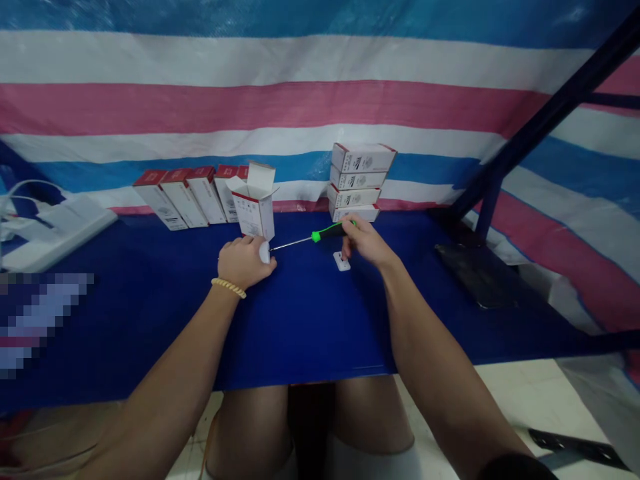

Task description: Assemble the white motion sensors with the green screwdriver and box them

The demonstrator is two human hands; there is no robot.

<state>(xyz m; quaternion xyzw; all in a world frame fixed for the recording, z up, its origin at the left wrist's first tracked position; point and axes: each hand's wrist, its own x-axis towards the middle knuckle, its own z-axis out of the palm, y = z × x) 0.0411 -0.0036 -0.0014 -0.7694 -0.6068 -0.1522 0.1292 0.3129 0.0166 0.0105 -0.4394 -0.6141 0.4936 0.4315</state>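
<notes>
In the middle of the blue table, my left hand (246, 261) is closed around a small white plastic piece (265, 252), mostly hidden by the fingers. A screwdriver (320, 235) with a green and black handle is gripped in my right hand (364, 239). Its thin metal shaft points left, and the tip meets the edge of the white piece. Below my right fingers a small white plate (342, 261) lies flat on the table. Just behind my left hand stands an open white box (254, 207) with its flaps up.
Several red-topped white boxes (163, 200) lean in a row at the back left. More boxes (361, 179) are stacked behind my right hand. A white power strip (60, 233) lies far left, and a dark flat tablet-like object (475, 275) rests on the right. Striped sheeting (280, 60) hangs behind.
</notes>
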